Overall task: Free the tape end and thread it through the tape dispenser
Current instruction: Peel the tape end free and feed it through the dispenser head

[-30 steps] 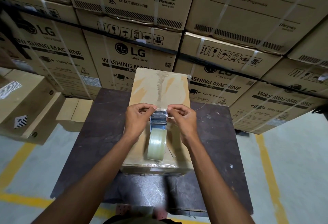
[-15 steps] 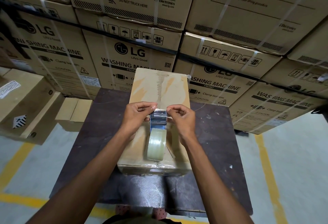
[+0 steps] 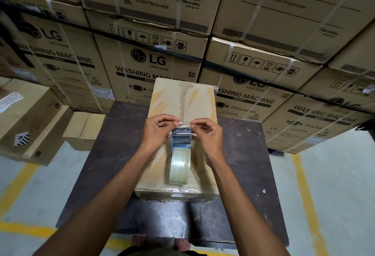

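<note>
Stacked cartons fill the background. At frame centre, on a carton (image 3: 182, 101) on the dark desk (image 3: 113, 154), the tape dispenser (image 3: 181, 138) stands with its clear roll (image 3: 180, 166) nearest, long axis running up-frame. Left hand (image 3: 157, 132) and right hand (image 3: 207, 134) each grip pinched on the glossy tape end (image 3: 183, 124).

Not much room here: my left hand (image 3: 157, 132) and right hand (image 3: 207, 136) crowd the tape dispenser (image 3: 181, 137) head from both sides, stacked cartons (image 3: 154, 69) wall off the far side, but the table (image 3: 105, 154) either side of the box (image 3: 180, 101) is open
</note>
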`<state>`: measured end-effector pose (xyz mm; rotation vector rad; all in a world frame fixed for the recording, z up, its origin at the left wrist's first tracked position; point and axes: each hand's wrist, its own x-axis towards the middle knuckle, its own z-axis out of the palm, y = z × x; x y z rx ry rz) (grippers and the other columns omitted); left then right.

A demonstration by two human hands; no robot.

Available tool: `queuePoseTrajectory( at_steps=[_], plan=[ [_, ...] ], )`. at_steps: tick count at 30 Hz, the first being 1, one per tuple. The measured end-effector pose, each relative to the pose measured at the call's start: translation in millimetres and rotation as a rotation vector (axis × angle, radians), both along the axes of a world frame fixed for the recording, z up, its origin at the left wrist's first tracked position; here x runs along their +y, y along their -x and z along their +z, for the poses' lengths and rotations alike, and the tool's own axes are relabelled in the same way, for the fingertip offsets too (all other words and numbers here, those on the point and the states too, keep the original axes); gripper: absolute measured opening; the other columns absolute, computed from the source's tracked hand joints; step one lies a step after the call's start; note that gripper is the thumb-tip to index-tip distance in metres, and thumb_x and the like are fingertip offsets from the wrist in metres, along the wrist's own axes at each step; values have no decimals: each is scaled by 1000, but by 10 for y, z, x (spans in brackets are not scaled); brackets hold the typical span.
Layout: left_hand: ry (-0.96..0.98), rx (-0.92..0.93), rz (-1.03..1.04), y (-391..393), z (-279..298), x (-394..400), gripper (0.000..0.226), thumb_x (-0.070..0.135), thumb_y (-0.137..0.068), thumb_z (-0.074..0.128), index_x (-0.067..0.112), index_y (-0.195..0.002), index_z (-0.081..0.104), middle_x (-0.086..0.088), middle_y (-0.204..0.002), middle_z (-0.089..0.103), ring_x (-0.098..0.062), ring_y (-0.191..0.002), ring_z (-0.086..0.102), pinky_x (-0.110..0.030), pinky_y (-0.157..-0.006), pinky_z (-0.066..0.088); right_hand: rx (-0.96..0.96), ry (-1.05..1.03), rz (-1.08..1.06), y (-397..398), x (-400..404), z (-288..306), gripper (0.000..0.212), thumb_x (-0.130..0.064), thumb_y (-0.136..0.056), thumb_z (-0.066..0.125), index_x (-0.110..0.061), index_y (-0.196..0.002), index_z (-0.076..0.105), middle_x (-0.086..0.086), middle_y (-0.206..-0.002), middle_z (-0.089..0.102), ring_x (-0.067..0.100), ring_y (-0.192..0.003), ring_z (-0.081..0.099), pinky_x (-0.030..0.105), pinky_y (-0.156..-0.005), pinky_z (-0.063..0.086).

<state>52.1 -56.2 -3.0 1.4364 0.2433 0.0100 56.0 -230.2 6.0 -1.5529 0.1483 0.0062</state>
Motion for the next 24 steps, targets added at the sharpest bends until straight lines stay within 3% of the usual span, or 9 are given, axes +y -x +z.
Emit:
queuePoseTrajectory(
  at_steps=[4, 12, 16, 19, 24],
  plan=[
    [-12, -1, -6, 1, 3, -1, 14, -1, -93, 78, 12, -91, 83, 3, -87, 83, -17, -86, 70, -30, -65, 51, 0, -9, 3, 3, -12, -9, 14, 11, -91, 69, 1, -91, 78, -6, -79, 77, 5, -73, 72, 27, -64, 61],
    [-8, 28, 20, 20, 48, 11, 14, 10, -100, 71, 13, -102, 85, 6, -87, 84, -10, -79, 72, -30, -63, 52, 12, -8, 4, 21, -4, -8, 14, 8, -91, 72, -3, -91, 80, -7, -79, 79, 5, -75, 71, 34, -71, 65],
    [-11, 7, 37, 21, 64, -35, 5, 13, -94, 82, 18, -96, 84, -8, -87, 85, -15, -77, 74, -27, -62, 53, 8, 0, 12, 36, -1, -8, 15, 7, -92, 72, -6, -89, 81, -7, -79, 79, 6, -75, 71, 35, -72, 66],
    [-31, -3, 25, 20, 74, -47, 11, 9, -90, 85, 15, -99, 84, -11, -79, 82, -18, -71, 72, -30, -66, 54, 9, 12, 7, 39, -4, -6, 17, 5, -92, 73, -9, -88, 81, -7, -80, 79, 7, -74, 70, 34, -72, 65],
    [-74, -9, 31, 33, 101, -60, 19, 3, -90, 84, 14, -105, 82, -24, -84, 81, -22, -73, 72, -34, -75, 59, 0, 16, 7, 45, -6, -5, 19, 4, -93, 73, -13, -87, 82, -6, -80, 79, 9, -76, 71, 38, -74, 66]
  ],
)
